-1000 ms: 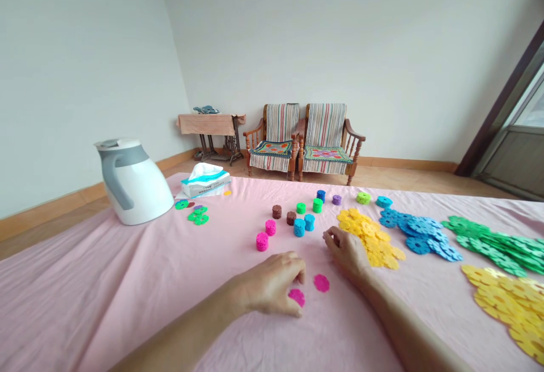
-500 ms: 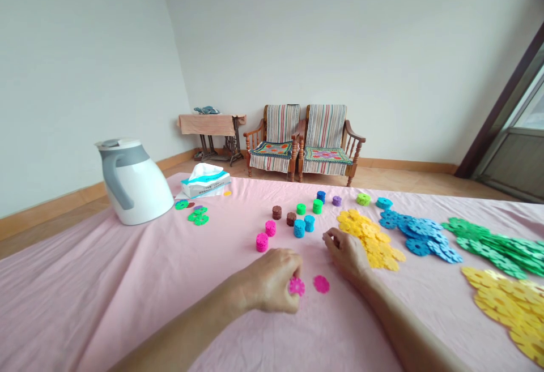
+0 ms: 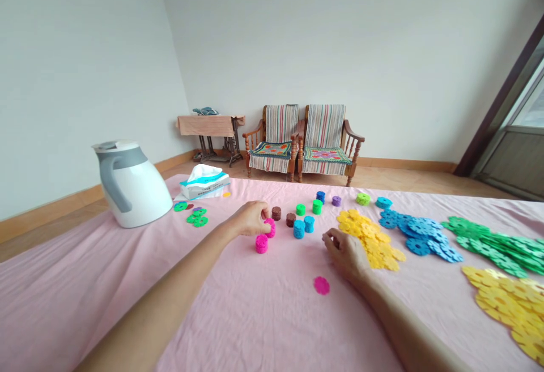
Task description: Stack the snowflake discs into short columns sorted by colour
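Observation:
My left hand (image 3: 251, 218) pinches a pink flower disc (image 3: 270, 227) at the rear pink stack, which it partly hides. Just in front stands another pink stack (image 3: 261, 244). My right hand (image 3: 345, 253) rests on the cloth beside the yellow disc pile (image 3: 370, 237), its fingers curled; whether they hold anything is hidden. A single pink disc (image 3: 322, 286) lies flat in front of it. Between the hands are brown stacks (image 3: 290, 219) and blue stacks (image 3: 299, 229), with green stacks (image 3: 317, 207) behind them.
A white and grey jug (image 3: 134, 185) and a tissue box (image 3: 204, 183) stand at the left, near loose green discs (image 3: 198, 218). Blue discs (image 3: 420, 233), green discs (image 3: 493, 244) and more yellow discs (image 3: 505, 304) spread over the right of the pink cloth (image 3: 238, 315).
My left hand has moved forward and left with the pink disc, from near the single pink disc to the rear pink stack. My right hand has hardly moved.

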`<control>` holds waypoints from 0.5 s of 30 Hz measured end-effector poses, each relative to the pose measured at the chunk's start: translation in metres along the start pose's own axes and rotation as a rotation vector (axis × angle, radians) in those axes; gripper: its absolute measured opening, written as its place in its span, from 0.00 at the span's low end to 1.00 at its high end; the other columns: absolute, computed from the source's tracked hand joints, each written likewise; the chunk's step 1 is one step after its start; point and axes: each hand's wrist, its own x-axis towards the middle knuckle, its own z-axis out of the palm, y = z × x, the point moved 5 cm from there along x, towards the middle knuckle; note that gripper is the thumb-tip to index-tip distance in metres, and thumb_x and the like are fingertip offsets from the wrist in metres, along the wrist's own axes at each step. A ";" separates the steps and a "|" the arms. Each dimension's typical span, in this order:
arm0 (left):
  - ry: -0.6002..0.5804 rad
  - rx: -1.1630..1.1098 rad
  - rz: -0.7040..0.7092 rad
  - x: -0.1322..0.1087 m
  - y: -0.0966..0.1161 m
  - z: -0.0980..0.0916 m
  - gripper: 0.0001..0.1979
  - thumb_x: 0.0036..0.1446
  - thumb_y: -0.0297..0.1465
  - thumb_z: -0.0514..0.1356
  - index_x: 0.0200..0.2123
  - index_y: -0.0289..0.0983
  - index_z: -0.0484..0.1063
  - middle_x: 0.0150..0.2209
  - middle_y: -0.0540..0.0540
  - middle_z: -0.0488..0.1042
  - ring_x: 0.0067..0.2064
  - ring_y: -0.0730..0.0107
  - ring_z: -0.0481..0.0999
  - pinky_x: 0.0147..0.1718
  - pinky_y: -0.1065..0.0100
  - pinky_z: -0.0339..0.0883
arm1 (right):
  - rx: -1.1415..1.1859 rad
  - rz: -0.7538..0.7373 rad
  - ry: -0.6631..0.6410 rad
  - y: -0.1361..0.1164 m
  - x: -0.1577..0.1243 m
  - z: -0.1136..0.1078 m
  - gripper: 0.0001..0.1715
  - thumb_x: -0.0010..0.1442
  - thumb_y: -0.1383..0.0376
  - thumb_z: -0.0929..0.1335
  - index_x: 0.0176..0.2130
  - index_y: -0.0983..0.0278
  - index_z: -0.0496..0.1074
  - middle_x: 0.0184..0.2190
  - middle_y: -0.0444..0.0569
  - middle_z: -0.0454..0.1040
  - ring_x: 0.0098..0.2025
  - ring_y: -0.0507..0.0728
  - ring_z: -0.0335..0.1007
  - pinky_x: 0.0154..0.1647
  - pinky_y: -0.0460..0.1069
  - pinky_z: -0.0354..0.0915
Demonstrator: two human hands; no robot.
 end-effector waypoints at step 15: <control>-0.033 0.134 -0.011 0.010 -0.008 0.017 0.10 0.35 0.31 0.64 0.26 0.37 0.69 0.28 0.52 0.72 0.31 0.69 0.69 0.25 0.74 0.55 | 0.011 0.002 0.002 -0.002 0.000 0.000 0.18 0.58 0.57 0.57 0.25 0.63 0.68 0.17 0.43 0.65 0.21 0.50 0.59 0.23 0.44 0.49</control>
